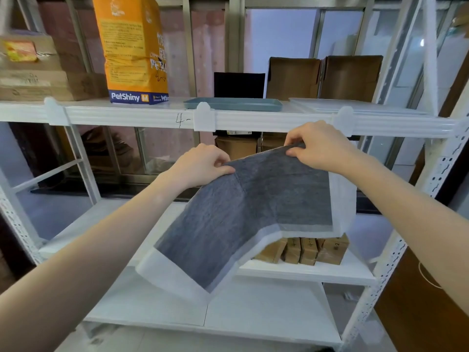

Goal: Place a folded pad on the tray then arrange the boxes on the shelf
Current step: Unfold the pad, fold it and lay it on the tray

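Note:
A grey pad [243, 214] with a white border hangs unfolded in the air in front of the white shelf unit. My left hand [203, 163] pinches its top edge at the left and my right hand [317, 146] pinches the top edge at the right. The pad sags between them with creases across it. Above my hands, a blue-grey tray [233, 104] lies flat on the upper shelf [127, 114], with nothing in it. Several small brown boxes [304, 250] stand in a row on the lower shelf, partly hidden behind the pad.
An orange PetShiny bag [134, 49] stands left of the tray. Stacked cardboard boxes [33, 72] sit at the far left. Two open brown cartons [324, 77] and a black box [238, 85] stand behind the tray. White boards [355, 106] lie right of it.

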Demonstrator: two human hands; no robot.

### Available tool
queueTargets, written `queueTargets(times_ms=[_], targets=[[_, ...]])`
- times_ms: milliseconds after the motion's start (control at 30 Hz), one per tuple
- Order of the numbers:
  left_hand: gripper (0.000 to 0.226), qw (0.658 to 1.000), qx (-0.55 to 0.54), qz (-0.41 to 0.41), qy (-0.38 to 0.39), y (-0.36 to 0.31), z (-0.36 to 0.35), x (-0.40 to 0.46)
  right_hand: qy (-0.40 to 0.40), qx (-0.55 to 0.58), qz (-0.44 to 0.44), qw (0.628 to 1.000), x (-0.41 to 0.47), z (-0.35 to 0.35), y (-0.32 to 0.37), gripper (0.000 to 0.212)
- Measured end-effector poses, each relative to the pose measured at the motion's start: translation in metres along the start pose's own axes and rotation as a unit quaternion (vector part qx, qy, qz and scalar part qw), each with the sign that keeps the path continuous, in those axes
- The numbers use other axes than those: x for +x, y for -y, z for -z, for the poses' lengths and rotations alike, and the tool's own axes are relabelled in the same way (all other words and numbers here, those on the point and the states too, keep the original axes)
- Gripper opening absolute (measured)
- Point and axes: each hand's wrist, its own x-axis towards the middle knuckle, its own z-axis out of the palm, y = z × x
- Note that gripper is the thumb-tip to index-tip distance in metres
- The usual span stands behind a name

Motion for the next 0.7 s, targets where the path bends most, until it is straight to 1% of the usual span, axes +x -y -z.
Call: queueTargets(times_ms=[67, 200, 333, 400, 467, 567, 633, 700], targets=[[0.025, 1.000, -0.003, 0.006, -0.004, 0.000, -0.001, 0.000, 0.000, 0.004, 0.002, 1.000, 0.000, 0.001, 0.000, 0.007], [0.025, 0.999, -0.044, 0.011, -0.012, -0.002, -0.004, 0.002, 0.019, 0.025, 0.011, 0.999, -0.003, 0.004, 0.003, 0.006], [0.030, 0.991, -0.126, 0.031, -0.022, -0.005, -0.005, 0.005, 0.067, 0.059, 0.036, 0.995, -0.011, 0.005, 0.011, 0.008], [0.030, 0.986, -0.155, 0.049, -0.035, -0.009, -0.003, 0.007, 0.089, 0.095, 0.056, 0.990, -0.017, 0.003, 0.019, 0.010], [0.031, 0.980, -0.179, 0.068, -0.053, -0.012, -0.001, 0.009, 0.120, 0.140, 0.079, 0.980, -0.022, 0.002, 0.028, 0.017], [0.036, 0.977, -0.186, 0.080, -0.071, -0.017, 0.002, 0.009, 0.177, 0.209, 0.071, 0.959, -0.027, -0.002, 0.038, 0.027], [0.037, 0.975, -0.195, 0.082, -0.067, -0.020, 0.004, 0.009, 0.175, 0.197, 0.061, 0.963, -0.027, -0.005, 0.038, 0.030], [0.034, 0.975, -0.199, 0.081, -0.056, -0.022, 0.005, 0.007, 0.163, 0.170, 0.053, 0.970, -0.025, -0.007, 0.034, 0.029]])
